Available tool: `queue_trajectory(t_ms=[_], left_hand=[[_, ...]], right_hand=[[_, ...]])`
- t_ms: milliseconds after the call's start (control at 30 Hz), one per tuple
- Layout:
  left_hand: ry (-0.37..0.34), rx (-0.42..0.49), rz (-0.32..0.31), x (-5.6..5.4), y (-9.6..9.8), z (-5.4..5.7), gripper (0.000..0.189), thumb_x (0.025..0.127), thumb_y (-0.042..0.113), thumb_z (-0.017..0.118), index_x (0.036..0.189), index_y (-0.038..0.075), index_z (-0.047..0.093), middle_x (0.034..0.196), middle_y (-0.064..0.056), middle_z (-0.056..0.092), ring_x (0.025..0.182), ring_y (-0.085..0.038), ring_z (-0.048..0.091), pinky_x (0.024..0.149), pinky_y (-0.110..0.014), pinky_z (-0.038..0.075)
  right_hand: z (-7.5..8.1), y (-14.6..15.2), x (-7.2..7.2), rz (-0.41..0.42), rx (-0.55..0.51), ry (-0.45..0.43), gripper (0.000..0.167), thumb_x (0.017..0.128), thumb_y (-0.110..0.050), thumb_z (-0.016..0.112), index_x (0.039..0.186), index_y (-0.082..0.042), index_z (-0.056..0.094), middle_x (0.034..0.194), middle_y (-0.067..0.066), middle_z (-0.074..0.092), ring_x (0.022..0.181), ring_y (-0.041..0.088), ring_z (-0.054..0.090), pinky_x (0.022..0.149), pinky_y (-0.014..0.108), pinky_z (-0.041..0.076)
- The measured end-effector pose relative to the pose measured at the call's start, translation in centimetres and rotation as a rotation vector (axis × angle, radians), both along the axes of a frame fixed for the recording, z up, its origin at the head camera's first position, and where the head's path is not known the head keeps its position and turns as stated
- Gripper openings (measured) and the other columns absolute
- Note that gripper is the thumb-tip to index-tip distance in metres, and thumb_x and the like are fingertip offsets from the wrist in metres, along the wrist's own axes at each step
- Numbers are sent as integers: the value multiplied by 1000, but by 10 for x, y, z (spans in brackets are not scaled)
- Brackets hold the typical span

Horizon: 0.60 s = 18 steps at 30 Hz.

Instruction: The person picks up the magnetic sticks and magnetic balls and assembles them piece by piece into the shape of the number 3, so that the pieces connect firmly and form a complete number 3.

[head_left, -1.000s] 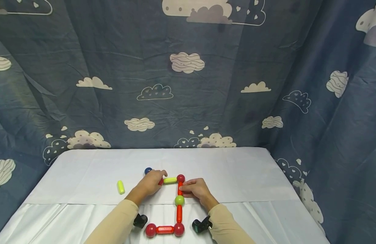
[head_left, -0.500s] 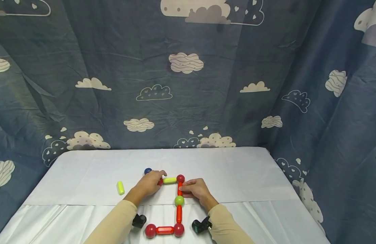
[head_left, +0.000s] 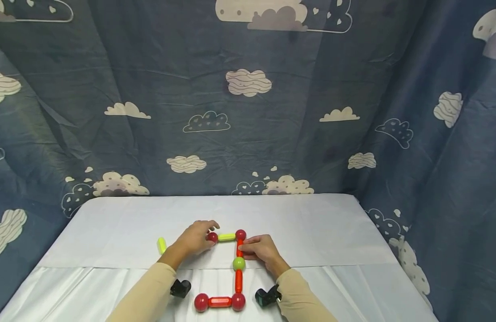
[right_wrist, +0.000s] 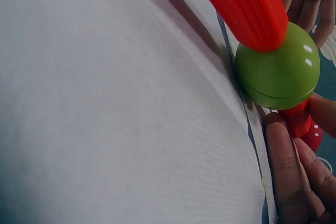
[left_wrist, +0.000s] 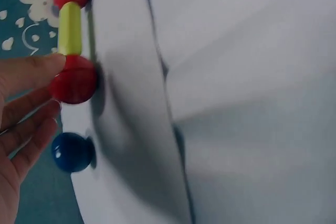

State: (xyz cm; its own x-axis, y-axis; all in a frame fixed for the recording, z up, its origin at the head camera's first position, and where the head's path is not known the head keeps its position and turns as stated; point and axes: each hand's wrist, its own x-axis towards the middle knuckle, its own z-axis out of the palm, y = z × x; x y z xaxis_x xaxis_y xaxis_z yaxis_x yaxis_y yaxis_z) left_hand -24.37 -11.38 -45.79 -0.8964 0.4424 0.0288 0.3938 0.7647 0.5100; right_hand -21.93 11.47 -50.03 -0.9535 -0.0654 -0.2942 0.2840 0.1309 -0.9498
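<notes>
A chain of colored balls and rods lies on the white table. My left hand (head_left: pixel 195 238) is at the chain's far-left red ball (left_wrist: pixel 74 80), one fingertip touching it and the other fingers loosely extended beside it. A yellow-green rod (head_left: pixel 226 237) joins that ball to another red ball (head_left: pixel 241 235) at the far corner. My right hand (head_left: pixel 265 251) pinches the red rod (right_wrist: pixel 298 120) between the corner ball and the green ball (right_wrist: pixel 278 69). A blue ball (left_wrist: pixel 72 152) sits apart beneath my left fingers in the left wrist view; my hand hides it in the head view.
Nearer me, another red rod (head_left: pixel 238 281) runs from the green ball to a red ball (head_left: pixel 238 302). A further red rod (head_left: pixel 220 302) leads left to a red end ball (head_left: pixel 201 302). A loose yellow-green rod (head_left: pixel 161 245) lies left of my left forearm.
My left hand has shifted slightly left and loosened, uncovering the red ball it was covering and now hiding the blue ball in the head view. My right hand keeps its hold.
</notes>
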Motion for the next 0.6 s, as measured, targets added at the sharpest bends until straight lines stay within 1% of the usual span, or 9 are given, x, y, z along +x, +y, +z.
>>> queue_trajectory(t_ms=[133, 233, 300, 467, 600], left_hand=[[-15, 74, 41, 2, -14, 7, 40, 77, 6, 79, 115, 7, 63, 107, -10, 66, 98, -26, 62, 88, -44, 49], [-6, 104, 84, 4, -33, 11, 39, 78, 7, 78, 114, 7, 64, 106, -8, 66, 96, -24, 61, 86, -43, 49], [8, 124, 106, 5, -47, 13, 37, 79, 7, 77, 113, 7, 64, 106, -10, 66, 95, -25, 61, 86, -44, 48], [-23, 136, 210, 12, -82, 13, 36, 81, 8, 75, 114, 6, 64, 109, -15, 65, 98, -30, 60, 85, -48, 48], [-66, 141, 277, 18, -102, 9, 35, 82, 10, 75, 115, 5, 64, 111, -18, 64, 98, -31, 59, 82, -48, 48]], right_hand=[[-1, 1, -1, -2, 3, -9, 25, 78, -2, 77, 98, 9, 68, 81, 10, 70, 66, 16, 69, 62, 31, 56], [0, 2, -3, -3, 13, -16, 25, 78, -3, 77, 99, 9, 68, 82, 10, 70, 67, 17, 69, 62, 31, 56], [1, 2, -4, -7, 20, -19, 26, 78, -4, 77, 99, 8, 68, 82, 11, 70, 67, 17, 69, 62, 31, 56], [-1, 1, -4, -13, 28, -28, 27, 78, -5, 78, 99, 8, 68, 83, 12, 71, 68, 18, 70, 62, 30, 56], [-1, -1, -3, -15, 40, -27, 27, 78, -5, 78, 100, 9, 68, 83, 12, 70, 68, 18, 70, 62, 29, 55]])
